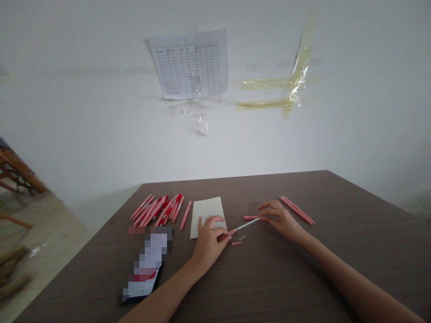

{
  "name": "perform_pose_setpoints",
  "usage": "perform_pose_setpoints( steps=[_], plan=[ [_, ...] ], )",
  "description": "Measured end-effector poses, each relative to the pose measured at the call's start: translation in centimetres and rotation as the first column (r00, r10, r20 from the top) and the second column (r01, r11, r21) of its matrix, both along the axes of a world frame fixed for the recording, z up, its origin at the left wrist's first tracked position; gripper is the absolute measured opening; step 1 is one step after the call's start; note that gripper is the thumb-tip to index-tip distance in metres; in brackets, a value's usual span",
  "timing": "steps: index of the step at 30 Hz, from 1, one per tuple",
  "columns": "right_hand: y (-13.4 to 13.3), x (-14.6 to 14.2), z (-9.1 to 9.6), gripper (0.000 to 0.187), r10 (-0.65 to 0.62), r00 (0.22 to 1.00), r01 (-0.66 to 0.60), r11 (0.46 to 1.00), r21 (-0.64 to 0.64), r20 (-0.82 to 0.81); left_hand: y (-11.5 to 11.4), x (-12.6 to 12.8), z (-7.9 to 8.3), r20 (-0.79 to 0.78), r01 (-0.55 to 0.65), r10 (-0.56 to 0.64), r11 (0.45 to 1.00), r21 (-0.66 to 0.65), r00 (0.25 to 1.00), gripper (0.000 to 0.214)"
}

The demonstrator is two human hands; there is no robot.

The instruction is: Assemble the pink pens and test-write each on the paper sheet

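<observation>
My left hand point(208, 240) rests on the brown table point(269, 278), fingers pinched on one end of a thin white pen refill point(245, 225). My right hand point(281, 218) pinches the refill's other end, next to a short pink pen part point(249, 217). A small pink cap point(236, 243) and a tiny clear piece point(242, 237) lie just below the refill. A folded white cloth or paper point(207, 213) lies under my left fingertips.
A pile of several pink and red pens point(158, 210) lies at the left, and a few pink pens point(296, 209) at the right. A blurred-out flat item point(146, 264) sits near the table's left edge. A printed sheet point(190, 63) and tape hang on the white wall.
</observation>
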State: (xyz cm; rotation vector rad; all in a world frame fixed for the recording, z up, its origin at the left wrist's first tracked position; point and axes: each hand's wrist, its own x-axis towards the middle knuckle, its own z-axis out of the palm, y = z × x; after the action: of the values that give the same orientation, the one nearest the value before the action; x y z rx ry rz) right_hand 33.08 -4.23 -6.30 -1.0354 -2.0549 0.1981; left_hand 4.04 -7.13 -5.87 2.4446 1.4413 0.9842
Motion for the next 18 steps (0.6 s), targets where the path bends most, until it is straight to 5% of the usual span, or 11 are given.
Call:
perform_pose_setpoints(
  steps=[7, 18],
  plan=[
    [0.67, 1.01, -0.55, 0.017, -0.088, 0.996, 0.088, 0.995, 0.042, 0.005, 0.06, -0.12, -0.29, 0.002, 0.005, -0.005, 1.0, -0.023, 1.0, 0.009],
    [0.37, 0.67, -0.8, 0.01, -0.029, 0.996, 0.031, 0.999, -0.029, 0.087, 0.1, -0.05, -0.39, 0.012, 0.007, -0.007, 1.0, -0.021, 1.0, 0.01]
  ],
)
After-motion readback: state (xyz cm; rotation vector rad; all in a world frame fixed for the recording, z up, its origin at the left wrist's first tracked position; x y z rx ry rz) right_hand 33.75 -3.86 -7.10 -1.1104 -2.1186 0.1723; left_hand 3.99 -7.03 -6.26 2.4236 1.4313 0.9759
